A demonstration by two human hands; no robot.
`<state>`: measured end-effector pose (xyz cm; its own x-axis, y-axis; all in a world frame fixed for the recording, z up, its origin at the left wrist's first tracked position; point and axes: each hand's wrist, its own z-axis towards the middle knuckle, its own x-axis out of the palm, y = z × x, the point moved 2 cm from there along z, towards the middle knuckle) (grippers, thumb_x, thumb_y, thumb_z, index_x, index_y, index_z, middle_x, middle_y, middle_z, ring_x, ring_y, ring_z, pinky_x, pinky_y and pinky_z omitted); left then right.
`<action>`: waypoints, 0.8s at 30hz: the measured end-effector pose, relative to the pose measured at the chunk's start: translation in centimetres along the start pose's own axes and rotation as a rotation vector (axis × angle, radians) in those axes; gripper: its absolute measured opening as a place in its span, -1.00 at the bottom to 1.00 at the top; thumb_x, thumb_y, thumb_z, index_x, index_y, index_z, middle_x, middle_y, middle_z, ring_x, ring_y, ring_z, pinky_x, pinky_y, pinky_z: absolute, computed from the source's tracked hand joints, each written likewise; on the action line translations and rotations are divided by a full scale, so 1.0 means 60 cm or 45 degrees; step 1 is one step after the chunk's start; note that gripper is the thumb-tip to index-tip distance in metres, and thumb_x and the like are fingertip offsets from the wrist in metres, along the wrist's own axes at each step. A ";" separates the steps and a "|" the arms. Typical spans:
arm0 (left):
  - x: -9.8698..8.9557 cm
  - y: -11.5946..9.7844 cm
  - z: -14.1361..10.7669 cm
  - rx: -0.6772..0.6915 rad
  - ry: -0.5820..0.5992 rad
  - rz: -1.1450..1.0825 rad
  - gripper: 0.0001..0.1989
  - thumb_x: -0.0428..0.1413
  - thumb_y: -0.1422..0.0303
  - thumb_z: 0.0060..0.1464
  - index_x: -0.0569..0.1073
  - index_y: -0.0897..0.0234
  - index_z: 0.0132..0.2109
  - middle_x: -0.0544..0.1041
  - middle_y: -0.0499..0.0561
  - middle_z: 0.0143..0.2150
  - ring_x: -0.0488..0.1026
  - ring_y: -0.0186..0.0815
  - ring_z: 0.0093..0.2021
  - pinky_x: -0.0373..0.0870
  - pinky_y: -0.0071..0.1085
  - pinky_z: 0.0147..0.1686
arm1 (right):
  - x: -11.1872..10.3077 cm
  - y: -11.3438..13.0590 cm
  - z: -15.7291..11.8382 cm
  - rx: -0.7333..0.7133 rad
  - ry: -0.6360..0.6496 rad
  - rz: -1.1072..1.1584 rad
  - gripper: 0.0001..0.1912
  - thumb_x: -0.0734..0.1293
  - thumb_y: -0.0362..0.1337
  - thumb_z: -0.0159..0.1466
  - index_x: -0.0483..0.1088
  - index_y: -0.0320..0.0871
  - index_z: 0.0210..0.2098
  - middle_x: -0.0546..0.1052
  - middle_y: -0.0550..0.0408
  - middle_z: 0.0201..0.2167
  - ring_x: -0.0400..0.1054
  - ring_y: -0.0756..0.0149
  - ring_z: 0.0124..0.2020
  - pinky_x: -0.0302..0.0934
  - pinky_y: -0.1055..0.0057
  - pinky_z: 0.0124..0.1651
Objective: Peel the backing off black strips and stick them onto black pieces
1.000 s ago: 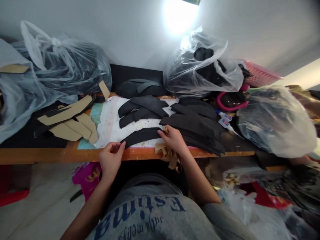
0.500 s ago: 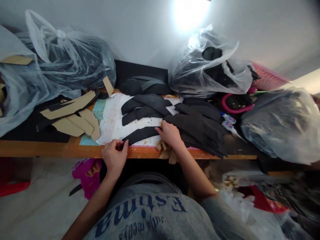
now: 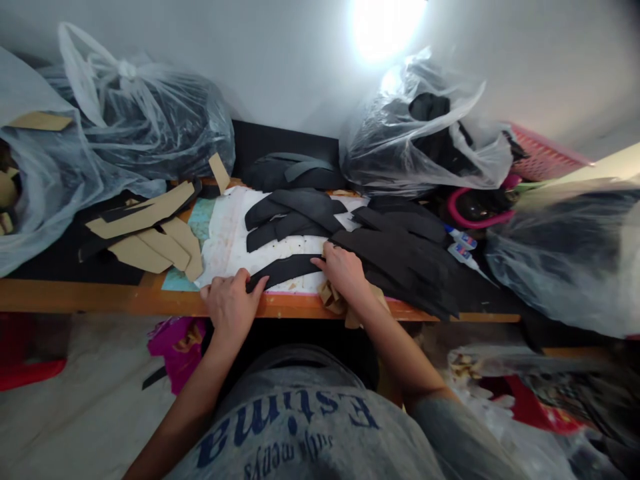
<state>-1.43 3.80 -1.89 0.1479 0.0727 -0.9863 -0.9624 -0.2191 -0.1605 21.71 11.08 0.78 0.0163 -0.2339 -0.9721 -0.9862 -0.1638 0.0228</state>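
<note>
A curved black strip (image 3: 290, 268) lies along the near edge of a white sheet (image 3: 225, 227) on the table. My left hand (image 3: 233, 300) grips its left end between thumb and fingers. At the other end, my right hand (image 3: 343, 270) pinches the strip between thumb and forefinger. Beneath my right hand and wrist, folded tan strips (image 3: 333, 299) hang at the table edge. More black strips (image 3: 295, 213) are crossed over one another just beyond, and a larger heap of black pieces (image 3: 400, 257) lies to the right.
Tan pieces (image 3: 150, 240) are piled on the left. Tied plastic bags (image 3: 150, 120) and an open clear bag (image 3: 425, 133) stand against the wall. Small glue bottles (image 3: 463, 247) lie at the right, near another filled bag (image 3: 570, 253). A pink basket (image 3: 545, 153) sits behind.
My left hand has shifted slightly right and turned, its thumb now further along the strip's end. My right hand keeps its place on the strip. The whole view has shifted slightly.
</note>
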 end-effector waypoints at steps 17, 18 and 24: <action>-0.005 0.065 -0.001 -0.176 -0.097 0.088 -0.34 0.02 -0.23 0.12 0.47 0.35 -0.10 0.55 0.29 -0.37 0.46 0.19 -0.16 0.26 0.03 -0.09 | 0.003 -0.004 -0.004 0.065 0.077 0.046 -0.54 0.21 0.07 0.46 0.30 -0.19 0.08 0.57 -0.23 -0.07 0.55 -0.01 -0.11 0.34 0.24 -0.10; -0.006 0.072 0.002 -0.192 -0.112 0.091 -0.32 0.03 -0.22 0.12 0.47 0.38 -0.06 0.55 0.30 -0.37 0.46 0.22 -0.14 0.26 0.04 -0.08 | 0.002 -0.008 -0.005 0.056 0.082 0.072 -0.58 0.21 0.02 0.47 0.31 -0.19 0.07 0.57 -0.22 -0.05 0.54 0.01 -0.09 0.33 0.24 -0.09; 0.014 0.022 -0.020 0.493 -0.129 -0.255 -0.47 -0.12 0.11 0.36 0.34 0.29 0.30 0.41 0.32 0.30 0.27 0.07 0.36 0.17 0.03 0.26 | 0.005 -0.016 -0.011 -0.034 0.075 0.271 -0.67 0.32 -0.08 0.40 0.35 -0.19 0.00 0.53 -0.16 0.00 0.48 0.09 -0.05 0.26 0.34 -0.09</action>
<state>-2.32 2.39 -2.99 0.3356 0.1757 -0.9255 -0.9342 0.1882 -0.3031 22.74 10.56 0.60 -0.1813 -0.3211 -0.9295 -0.9639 -0.1296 0.2327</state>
